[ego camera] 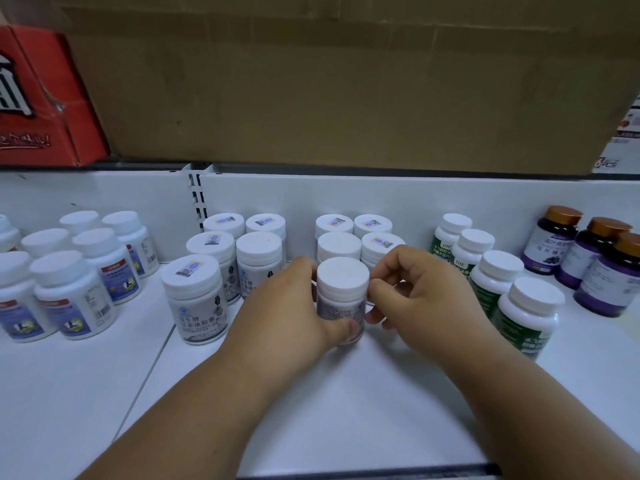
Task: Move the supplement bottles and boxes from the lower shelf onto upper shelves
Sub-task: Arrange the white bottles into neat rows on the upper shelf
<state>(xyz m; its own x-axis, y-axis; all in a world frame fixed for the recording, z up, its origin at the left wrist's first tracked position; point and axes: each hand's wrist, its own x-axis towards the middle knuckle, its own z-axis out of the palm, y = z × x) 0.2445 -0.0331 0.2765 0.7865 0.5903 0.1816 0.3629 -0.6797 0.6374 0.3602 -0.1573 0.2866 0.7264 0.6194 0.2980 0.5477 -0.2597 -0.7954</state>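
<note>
On the white shelf (346,410), centre front, I log one white-capped bottle (342,296): upright, long axis vertical, cap up, base on the shelf surface, label turned toward me but too blurred to read.

Left hand (294,306): grip curled round the bottle's left side, thumb pressed across the lower label. Right hand (415,292): fingertips pinching the cap edge and the right flank, lower fingers curled beside the body. Both grips are in contact with the same bottle.

Directly behind it, touching or nearly so, I count four more white-capped bottles (356,237) in two rows, all upright, some with a sticker on the cap.

To the left, a cluster of grey-labelled bottles (221,265), five visible, upright, the nearest one standing just beside the left wrist.

Further left, across a seam in the shelf, blue-labelled bottles (72,271), upright in loose rows.

To the right, a diagonal line of four green-labelled bottles (495,275), white caps, running from the back panel toward the front edge; the front one stands close behind the right forearm.

Far right, purple bottles with gold caps (585,254), at least three, upright.

Above, on the next level, a large cardboard carton (346,81) and a red box (38,98) at left.
</note>
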